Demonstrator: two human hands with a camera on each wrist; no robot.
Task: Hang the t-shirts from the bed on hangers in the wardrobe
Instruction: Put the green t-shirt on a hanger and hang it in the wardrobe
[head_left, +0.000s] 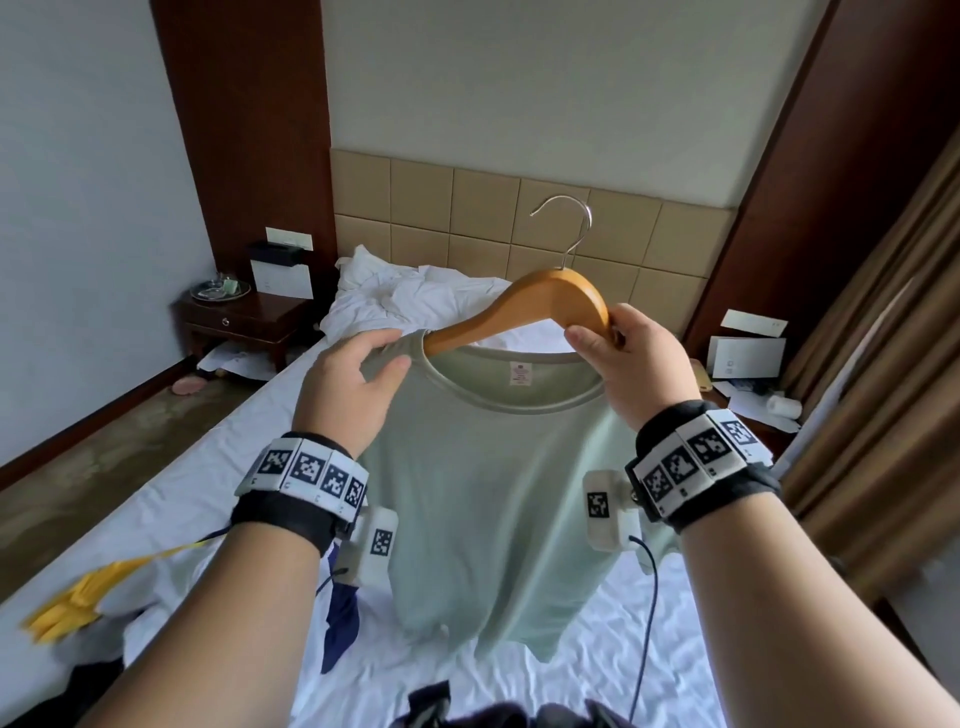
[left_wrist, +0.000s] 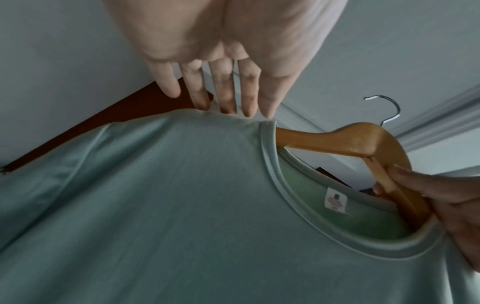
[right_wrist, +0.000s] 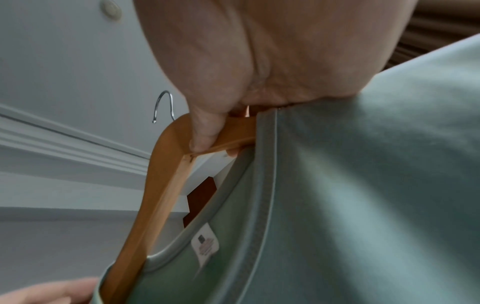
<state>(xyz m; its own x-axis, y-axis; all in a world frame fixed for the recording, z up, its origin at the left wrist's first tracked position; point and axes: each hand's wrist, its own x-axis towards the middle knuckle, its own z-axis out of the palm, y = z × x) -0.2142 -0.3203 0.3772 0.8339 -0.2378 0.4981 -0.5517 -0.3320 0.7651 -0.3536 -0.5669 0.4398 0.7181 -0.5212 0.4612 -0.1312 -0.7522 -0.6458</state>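
Neck label (head_left: 521, 374) in t-shirt (head_left: 488, 499): print too blurred, nothing legible

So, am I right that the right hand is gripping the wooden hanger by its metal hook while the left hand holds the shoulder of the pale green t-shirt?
Not quite: the right hand grips the wooden hanger by its wooden arm, not the metal hook, which stands free above, as the head view shows. The left hand does hold the shoulder of the pale green t-shirt.
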